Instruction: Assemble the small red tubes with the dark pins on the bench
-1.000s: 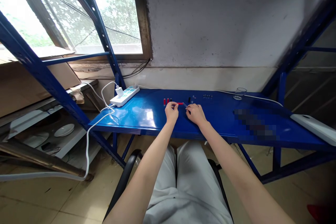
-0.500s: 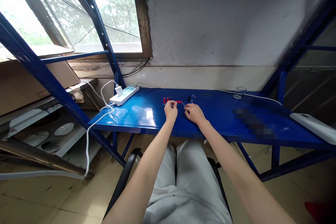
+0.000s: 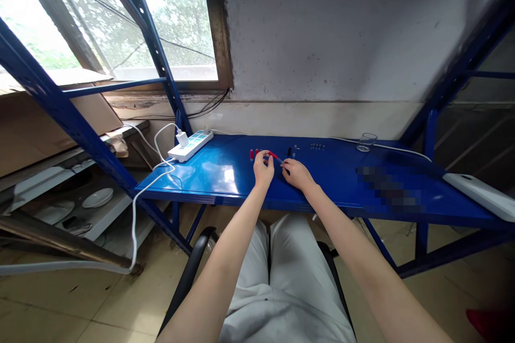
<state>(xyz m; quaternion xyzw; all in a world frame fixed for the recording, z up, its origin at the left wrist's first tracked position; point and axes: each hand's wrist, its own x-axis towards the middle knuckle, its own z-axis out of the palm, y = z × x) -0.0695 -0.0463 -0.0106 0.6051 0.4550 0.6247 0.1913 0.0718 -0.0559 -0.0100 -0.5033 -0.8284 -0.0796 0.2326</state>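
Observation:
Between my hands runs a thin red stick-like piece (image 3: 273,155) with a pale, clear-looking end, sloping down to the right; its exact kind is too small to tell. My left hand (image 3: 263,169) is closed on the red part. At the pale end, my right hand (image 3: 296,173) has its fingers pinched together. Just beyond my left hand, small red-topped pieces (image 3: 251,155) stand on the blue table (image 3: 333,171). A short black piece (image 3: 289,151) and a small clear bit (image 3: 296,147) lie past my right hand.
Several tiny metal-looking pieces (image 3: 317,146) form a row near the back. A drinking glass (image 3: 366,142) stands further right. On the left is a white power strip (image 3: 191,146) with a plugged-in cable. A blurred dark object (image 3: 388,188) and a white flat item (image 3: 480,194) are at right.
My left hand has shifted slightly right. The red part, level before, now tilts down to the right, more in line with the pale end. My right hand has barely moved.

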